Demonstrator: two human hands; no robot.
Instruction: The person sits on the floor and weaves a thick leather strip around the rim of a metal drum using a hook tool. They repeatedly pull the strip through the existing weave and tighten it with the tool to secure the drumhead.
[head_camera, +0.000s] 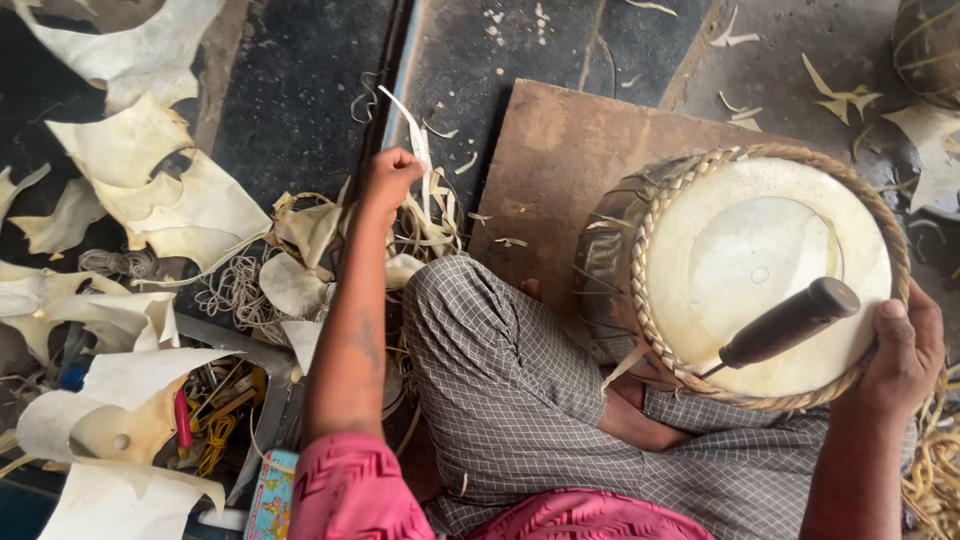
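**Two hands at work: one on a strip, one on a drum**

Two hands are busy here. The left hand is closed in a fist around a pale hide strip, which rises from the grip toward the floor beyond. Below and beside that fist lies a heap of hide scraps and loose cord. To the right of the grip, past the checked trouser knee, a brown board lies under the drum.

The right hand is curled over the drum's braided rim, fingers closed on its edge. A dark-handled awl rests on the drumhead just left of that hand, long axis slanting from upper right down to lower left, tip at the rim. The right hand is much the nearer to it.
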